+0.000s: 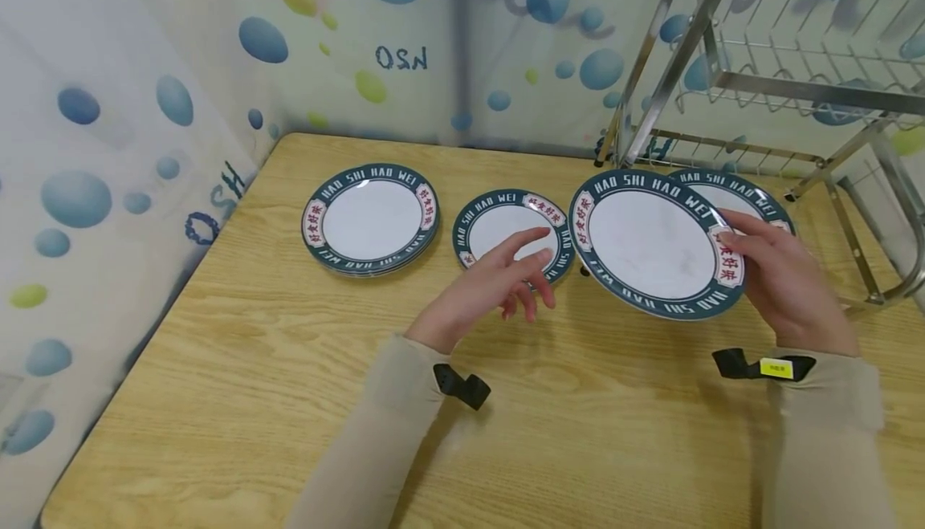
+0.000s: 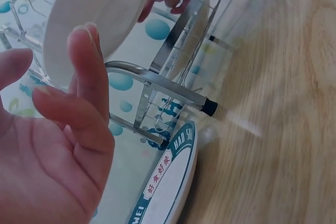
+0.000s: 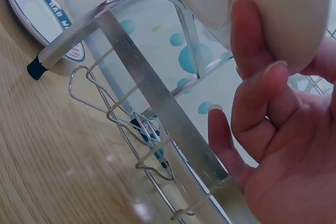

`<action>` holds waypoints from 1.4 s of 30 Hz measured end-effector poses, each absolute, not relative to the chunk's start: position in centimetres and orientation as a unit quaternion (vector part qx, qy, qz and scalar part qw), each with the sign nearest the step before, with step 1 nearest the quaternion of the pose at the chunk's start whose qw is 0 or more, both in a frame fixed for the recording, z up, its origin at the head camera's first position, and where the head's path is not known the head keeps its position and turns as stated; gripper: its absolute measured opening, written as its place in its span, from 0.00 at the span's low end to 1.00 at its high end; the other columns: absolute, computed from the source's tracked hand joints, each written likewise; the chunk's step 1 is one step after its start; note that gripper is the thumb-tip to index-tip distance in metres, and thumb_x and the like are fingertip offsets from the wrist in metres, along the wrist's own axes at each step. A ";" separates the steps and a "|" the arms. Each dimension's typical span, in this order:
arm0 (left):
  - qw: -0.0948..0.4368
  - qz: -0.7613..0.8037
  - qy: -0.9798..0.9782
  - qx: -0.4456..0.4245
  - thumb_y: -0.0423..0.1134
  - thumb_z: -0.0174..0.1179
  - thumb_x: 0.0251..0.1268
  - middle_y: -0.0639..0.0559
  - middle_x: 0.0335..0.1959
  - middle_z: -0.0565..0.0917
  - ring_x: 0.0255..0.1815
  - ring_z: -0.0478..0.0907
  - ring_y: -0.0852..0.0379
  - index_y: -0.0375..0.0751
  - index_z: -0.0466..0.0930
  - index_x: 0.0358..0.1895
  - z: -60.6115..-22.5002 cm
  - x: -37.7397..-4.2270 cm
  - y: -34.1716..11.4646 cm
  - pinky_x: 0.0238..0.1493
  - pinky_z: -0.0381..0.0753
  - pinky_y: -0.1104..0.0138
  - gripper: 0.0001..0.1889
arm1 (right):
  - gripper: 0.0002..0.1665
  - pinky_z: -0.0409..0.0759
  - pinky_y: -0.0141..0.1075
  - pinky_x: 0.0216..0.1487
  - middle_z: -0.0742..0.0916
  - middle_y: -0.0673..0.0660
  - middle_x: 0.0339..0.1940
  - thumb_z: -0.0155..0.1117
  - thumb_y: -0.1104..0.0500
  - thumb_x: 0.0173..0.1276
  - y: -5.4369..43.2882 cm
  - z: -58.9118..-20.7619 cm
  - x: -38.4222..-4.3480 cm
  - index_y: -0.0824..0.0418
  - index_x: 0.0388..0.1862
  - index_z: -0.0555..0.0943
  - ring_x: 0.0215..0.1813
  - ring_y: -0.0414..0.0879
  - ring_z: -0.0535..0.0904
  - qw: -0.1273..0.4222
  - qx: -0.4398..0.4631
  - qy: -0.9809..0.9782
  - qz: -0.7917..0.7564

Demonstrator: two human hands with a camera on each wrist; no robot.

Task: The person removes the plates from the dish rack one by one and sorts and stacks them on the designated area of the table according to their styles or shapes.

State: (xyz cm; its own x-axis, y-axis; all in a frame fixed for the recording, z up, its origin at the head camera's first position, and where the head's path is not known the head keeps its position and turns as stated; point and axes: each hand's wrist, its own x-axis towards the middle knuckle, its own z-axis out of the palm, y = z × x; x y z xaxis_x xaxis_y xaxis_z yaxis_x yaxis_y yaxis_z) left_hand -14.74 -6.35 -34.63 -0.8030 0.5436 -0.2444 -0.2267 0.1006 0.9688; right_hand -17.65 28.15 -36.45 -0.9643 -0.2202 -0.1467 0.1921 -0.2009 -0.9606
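My right hand pinches a white plate with a dark green lettered rim by its right edge, thumb on top. The plate is raised and tilted above the table; its pale underside shows in both wrist views, with the fingers of the right hand beneath it. To its left, my left hand is held with spread, loosely bent fingers and nothing in them. Behind that hand a similar plate lies on the table. In the left wrist view the left hand has its palm showing.
A small stack of matching plates lies at the left on the wooden table. At the right stands a metal dish rack with wire tiers. Another plate is at its lower level, partly hidden by the held plate. A patterned curtain hangs behind.
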 end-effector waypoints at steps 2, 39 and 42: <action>0.296 0.657 0.683 0.120 0.53 0.44 0.66 0.42 0.33 0.81 0.26 0.76 0.44 0.54 0.51 0.67 -34.6 -14.7 -6.1 0.21 0.65 0.68 0.27 | 0.22 0.78 0.30 0.36 0.81 0.54 0.45 0.51 0.62 0.67 28.0 -36.5 -17.7 0.60 0.60 0.70 0.34 0.44 0.81 0.134 -0.017 0.620 -0.773; 0.321 0.673 0.640 0.187 0.50 0.46 0.66 0.39 0.38 0.81 0.30 0.79 0.43 0.55 0.57 0.61 -35.2 -14.6 -5.6 0.23 0.71 0.65 0.22 | 0.26 0.66 0.23 0.47 0.81 0.50 0.46 0.55 0.56 0.65 25.9 -36.4 -17.8 0.61 0.61 0.68 0.43 0.39 0.75 0.136 -0.019 0.695 -0.706; 0.316 0.684 0.627 0.196 0.48 0.46 0.67 0.40 0.37 0.82 0.29 0.79 0.43 0.57 0.57 0.62 -35.9 -14.9 -5.6 0.22 0.71 0.65 0.21 | 0.26 0.66 0.23 0.47 0.81 0.50 0.46 0.56 0.56 0.64 25.8 -36.4 -17.7 0.62 0.61 0.68 0.44 0.39 0.74 0.139 -0.016 0.699 -0.702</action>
State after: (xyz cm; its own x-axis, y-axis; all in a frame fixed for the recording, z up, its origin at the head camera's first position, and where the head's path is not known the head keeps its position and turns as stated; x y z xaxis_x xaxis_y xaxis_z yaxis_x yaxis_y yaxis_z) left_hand -14.85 -5.55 -35.94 -0.7233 0.6785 -0.1287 -0.1868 -0.0128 0.9823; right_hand -17.67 25.81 -36.42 -0.9607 -0.2178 -0.1721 0.1729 0.0153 -0.9848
